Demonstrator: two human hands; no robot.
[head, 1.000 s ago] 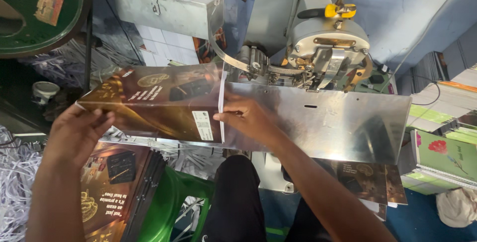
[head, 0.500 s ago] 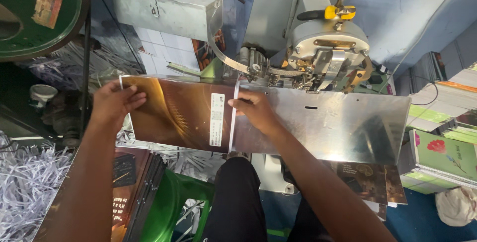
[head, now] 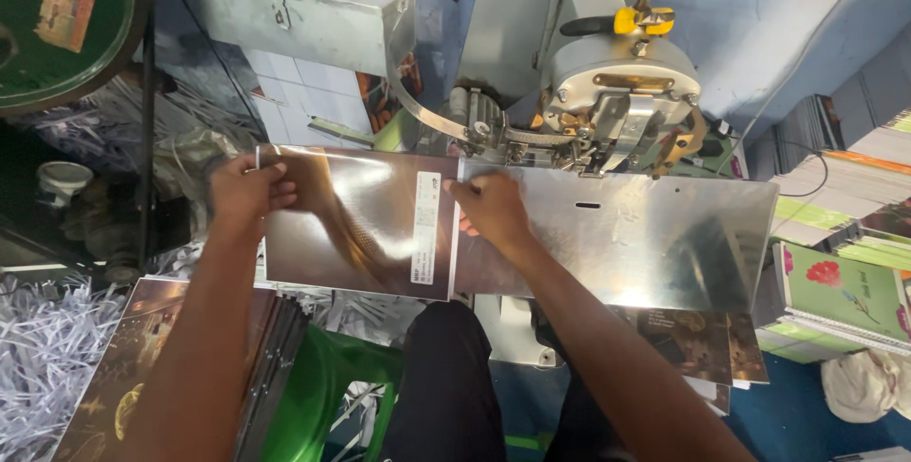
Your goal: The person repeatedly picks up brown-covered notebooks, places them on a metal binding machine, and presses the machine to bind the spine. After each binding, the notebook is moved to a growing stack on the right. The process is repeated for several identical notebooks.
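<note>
Head view: left hand (head: 245, 192) pinches the glossy brown cover's (head: 356, 225) far-left edge, right hand (head: 489, 211) presses flat on its spine side atop the steel table (head: 664, 234), apparently aligning under the stitcher head (head: 617, 92); needs square seating first.

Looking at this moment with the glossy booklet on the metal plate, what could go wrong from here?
1. The right hand presses the booklet right below the machine head; fingers could get caught if it cycles.
2. The left hand grips only the far edge, and much of the booklet overhangs the metal plate, so it may sag or skew.
3. The glossy cover might slip on the smooth plate.
</note>
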